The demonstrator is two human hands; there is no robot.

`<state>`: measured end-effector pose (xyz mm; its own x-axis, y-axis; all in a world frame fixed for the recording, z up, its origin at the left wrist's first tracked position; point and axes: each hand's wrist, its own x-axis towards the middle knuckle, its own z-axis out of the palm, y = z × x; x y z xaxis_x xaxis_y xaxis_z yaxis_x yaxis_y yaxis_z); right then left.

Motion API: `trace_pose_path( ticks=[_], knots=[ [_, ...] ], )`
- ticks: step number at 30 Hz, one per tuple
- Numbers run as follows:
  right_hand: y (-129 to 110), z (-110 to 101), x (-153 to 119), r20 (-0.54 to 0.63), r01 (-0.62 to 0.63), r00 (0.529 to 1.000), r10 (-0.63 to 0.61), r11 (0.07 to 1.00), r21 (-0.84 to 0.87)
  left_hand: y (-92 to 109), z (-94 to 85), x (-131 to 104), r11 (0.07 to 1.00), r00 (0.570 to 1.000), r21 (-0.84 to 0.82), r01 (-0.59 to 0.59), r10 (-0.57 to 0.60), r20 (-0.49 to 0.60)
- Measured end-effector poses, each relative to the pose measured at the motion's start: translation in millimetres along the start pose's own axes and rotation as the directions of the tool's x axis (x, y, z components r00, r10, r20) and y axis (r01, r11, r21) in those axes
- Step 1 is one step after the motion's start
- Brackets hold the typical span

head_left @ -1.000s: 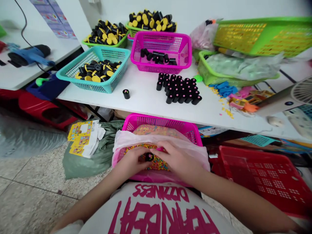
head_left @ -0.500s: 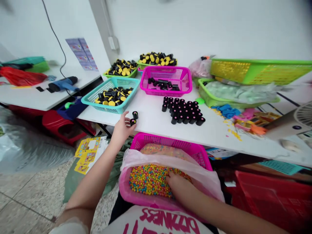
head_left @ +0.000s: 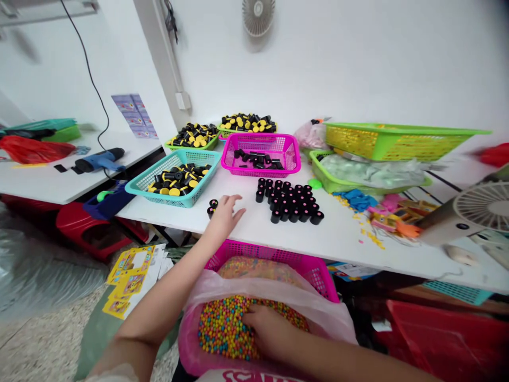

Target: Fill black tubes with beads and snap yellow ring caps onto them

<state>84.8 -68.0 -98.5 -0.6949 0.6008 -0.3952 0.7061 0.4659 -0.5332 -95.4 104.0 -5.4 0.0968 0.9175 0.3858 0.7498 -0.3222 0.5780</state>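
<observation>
My left hand reaches over the white table with fingers apart and nothing in them. Beside it stand two small black cylindrical cups with coloured bits in their tops, partly behind the hand. To its right, upright black cylinders with pink dots on top stand in rows. My right hand is at the small multicoloured balls in a plastic-lined pink basket below the table edge. Its fingers are curled together, the tips partly among the balls; what they hold is hidden.
Behind are a teal basket of black-and-yellow pieces and a magenta basket with loose black cylinders. Stacked green baskets, blue scraps and a grey fan occupy the right. A blue heat gun lies on the left table.
My left hand has let go of a black cup and moved right, its fingers spreading. My right hand remains at the balls, shifted slightly left. The view has tilted up.
</observation>
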Motion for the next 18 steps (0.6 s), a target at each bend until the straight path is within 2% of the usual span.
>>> trace_pose_path(
  ticks=[2, 5, 8, 11, 14, 16, 17, 18],
  knots=[
    [1, -1, 1, 0.005, 0.008, 1.000, -0.008, 1.000, 0.014, 11, 25.9, 29, 1.000, 0.997, -0.004, 0.003, -0.002, 0.072],
    [2, -4, 1, -0.003, 0.016, 1.000, -0.015, 0.999, 0.037, 21, 58.8, 65, 0.998, 0.992, 0.013, 0.054, -0.055, 0.117],
    [4, -8, -1, -0.021, 0.012, 1.000, -0.011, 0.998, 0.060, 27, 68.6, 80, 0.996, 0.986, 0.024, 0.091, -0.093, 0.139],
    [9, -12, -5, -0.024, 0.011, 1.000, -0.009, 0.996, 0.089, 36, 50.8, 69, 0.999, 0.985, 0.002, 0.051, -0.051, 0.164],
    [14, -20, -12, -0.024, 0.010, 1.000, -0.006, 0.986, 0.168, 48, 11.2, 29, 0.997, 0.969, -0.070, -0.031, 0.047, 0.241],
    [15, -28, -18, -0.017, -0.001, 1.000, 0.006, 0.967, 0.254, 54, -19.5, -12, 0.989, 0.936, -0.135, -0.064, 0.107, 0.336],
    [15, -32, -22, -0.014, -0.013, 1.000, 0.018, 0.956, 0.294, 56, -33.4, -36, 0.983, 0.902, -0.165, -0.075, 0.138, 0.408],
    [15, -37, -25, -0.012, -0.025, 0.999, 0.031, 0.946, 0.324, 57, -44.9, -60, 0.978, 0.842, -0.189, -0.093, 0.178, 0.509]
  ],
)
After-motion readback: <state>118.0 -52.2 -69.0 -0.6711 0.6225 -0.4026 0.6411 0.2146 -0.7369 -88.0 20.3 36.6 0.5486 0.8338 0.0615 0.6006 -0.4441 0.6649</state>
